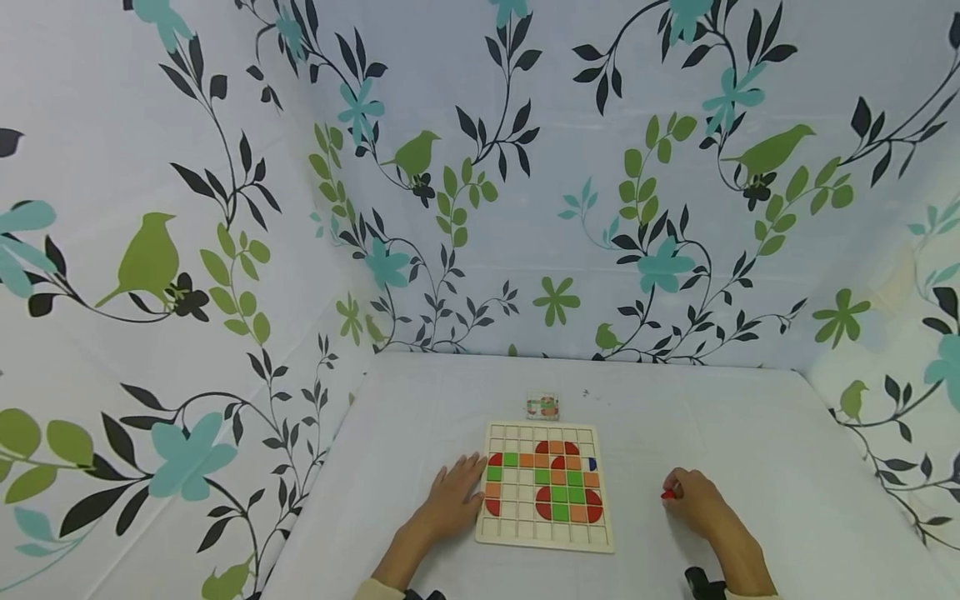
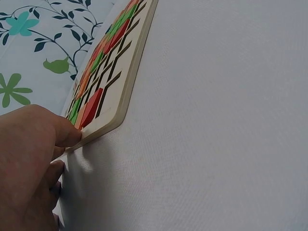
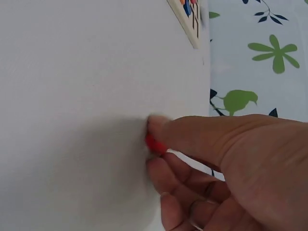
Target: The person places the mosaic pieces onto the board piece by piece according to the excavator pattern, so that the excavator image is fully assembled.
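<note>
A wooden grid board [image 1: 517, 533] lies on the white table, with red, green and orange tiles in part of its squares. One small blue piece [image 1: 592, 464] sits near its right edge. My left hand [image 1: 452, 500] rests at the board's left side, fingers extended. In the left wrist view its thumb touches the board's edge [image 2: 126, 108] beside a red tile [image 2: 91, 108]. To the right of the board, my right hand [image 1: 699, 502] pinches a small red tile [image 3: 155, 144] between thumb and fingertips, close over the table. The fingers partly hide that tile.
A small picture card [image 1: 543, 407] with a coloured pattern lies just behind the board. The white tabletop [image 1: 750, 433] extends to both sides. Patterned cloth [image 1: 480, 250] with leaves and birds hangs behind it and at the sides.
</note>
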